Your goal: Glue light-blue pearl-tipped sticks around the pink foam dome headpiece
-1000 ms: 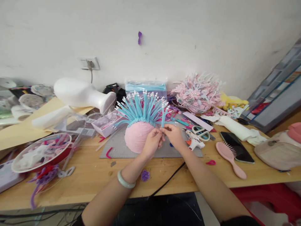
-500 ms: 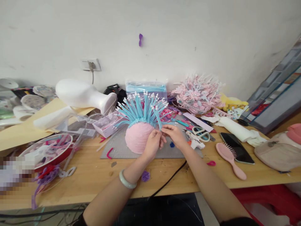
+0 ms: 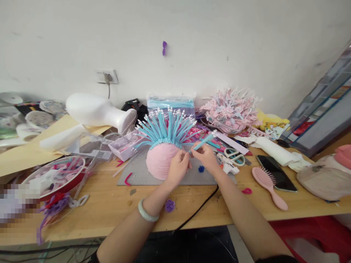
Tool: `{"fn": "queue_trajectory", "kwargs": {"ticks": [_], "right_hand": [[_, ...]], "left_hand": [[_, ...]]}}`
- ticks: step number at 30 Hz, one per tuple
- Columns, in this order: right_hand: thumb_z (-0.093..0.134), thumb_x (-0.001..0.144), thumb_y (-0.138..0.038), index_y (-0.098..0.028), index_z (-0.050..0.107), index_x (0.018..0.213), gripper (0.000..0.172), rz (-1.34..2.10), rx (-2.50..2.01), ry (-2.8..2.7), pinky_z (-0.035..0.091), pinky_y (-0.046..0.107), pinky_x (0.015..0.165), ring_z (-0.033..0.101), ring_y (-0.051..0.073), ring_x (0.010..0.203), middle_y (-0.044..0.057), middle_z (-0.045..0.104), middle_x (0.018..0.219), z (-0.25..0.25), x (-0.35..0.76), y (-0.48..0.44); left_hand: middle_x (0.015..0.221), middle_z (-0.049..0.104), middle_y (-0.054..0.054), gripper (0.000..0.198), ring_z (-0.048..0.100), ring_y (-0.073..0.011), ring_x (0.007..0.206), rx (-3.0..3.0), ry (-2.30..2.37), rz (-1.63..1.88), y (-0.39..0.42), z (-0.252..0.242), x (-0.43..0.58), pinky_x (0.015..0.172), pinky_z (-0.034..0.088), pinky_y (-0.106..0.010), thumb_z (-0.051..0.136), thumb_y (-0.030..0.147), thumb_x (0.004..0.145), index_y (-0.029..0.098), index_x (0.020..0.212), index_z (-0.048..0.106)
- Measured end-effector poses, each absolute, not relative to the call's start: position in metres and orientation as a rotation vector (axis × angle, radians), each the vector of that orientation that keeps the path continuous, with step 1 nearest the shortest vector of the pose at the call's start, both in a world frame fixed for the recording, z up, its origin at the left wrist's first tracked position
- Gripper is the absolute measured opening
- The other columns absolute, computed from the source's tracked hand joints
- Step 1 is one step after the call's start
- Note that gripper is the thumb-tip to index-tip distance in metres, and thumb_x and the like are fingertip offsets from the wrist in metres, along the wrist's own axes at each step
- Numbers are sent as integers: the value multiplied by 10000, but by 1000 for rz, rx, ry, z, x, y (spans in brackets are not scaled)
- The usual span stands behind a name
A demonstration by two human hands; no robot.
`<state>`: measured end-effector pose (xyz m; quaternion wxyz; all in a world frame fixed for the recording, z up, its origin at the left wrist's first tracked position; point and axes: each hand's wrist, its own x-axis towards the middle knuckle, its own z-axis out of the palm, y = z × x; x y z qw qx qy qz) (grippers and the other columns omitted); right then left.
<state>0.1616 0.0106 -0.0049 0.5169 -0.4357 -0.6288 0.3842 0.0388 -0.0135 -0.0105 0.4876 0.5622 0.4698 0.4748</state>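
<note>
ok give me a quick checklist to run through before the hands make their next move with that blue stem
1. Grip on the blue stem: the right hand pinches it and the left hand meets its lower end: ok.
2. Bead on the stem's far tip: a pale bead shows: ok.
3. Pink dome seated on the grey mat: ok.
4. Glue on the stem's lower end: hidden in the grip: cannot tell.
5. Glue gun close to the right hand: it lies beside the scissors: ok.
6. Black cable clear of the arms: it runs under the right forearm: not ok.
</note>
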Motion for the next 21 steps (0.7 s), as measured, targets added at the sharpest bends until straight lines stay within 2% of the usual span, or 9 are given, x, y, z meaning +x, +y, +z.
{"fn": "queue_trajectory", "kwargs": {"ticks": [4, 7, 11, 14, 17, 21], "right_hand": [[533, 674, -242, -206, 488, 639, 67, 909, -1046, -1559, 439, 257, 595, 535, 121, 587, -47, 523, 597, 5, 163, 5], [554, 666, -249, -202, 504, 616, 85, 951, -1072, -1537, 447, 260, 594, 544, 119, 571, -48, 543, 575, 9, 163, 5], [618, 626, -287, -195, 517, 603, 139, 1105, -1121, -1411, 462, 275, 586, 564, 125, 558, -43, 565, 558, 6, 164, 9], [658, 598, -301, -187, 527, 586, 173, 1207, -1127, -1348, 455, 262, 558, 541, 111, 523, -48, 551, 530, 2, 164, 12], [688, 578, -312, -183, 557, 593, 184, 1285, -1080, -1272, 447, 244, 545, 510, 94, 504, -53, 541, 518, 1, 162, 11], [731, 533, -320, -182, 609, 653, 220, 1379, -969, -1090, 471, 258, 618, 537, 98, 557, -36, 592, 602, -4, 156, 9]], "left_hand": [[515, 527, 43, 163, 515, -116, 479, 1772, 1288, 1201, -15, -9, 32, 504, 349, -212, 422, 264, 834, 206, 681, 423], [576, 562, 11, 155, 564, -149, 557, 1976, 1425, 1128, -16, -6, 30, 547, 358, -233, 407, 240, 851, 209, 704, 444], [645, 612, -46, 122, 605, -202, 565, 2212, 1593, 854, -18, -5, 29, 514, 357, -248, 370, 241, 875, 201, 854, 483], [682, 645, -88, 190, 623, -223, 564, 2387, 1698, 633, -18, -5, 29, 481, 351, -241, 332, 269, 892, 184, 940, 494], [678, 661, -103, 263, 635, -223, 579, 2447, 1816, 568, -17, -5, 28, 481, 360, -234, 300, 329, 906, 175, 950, 509], [673, 672, -109, 327, 652, -230, 617, 2444, 1933, 520, -14, -3, 25, 499, 384, -241, 294, 380, 904, 159, 935, 533]]}}
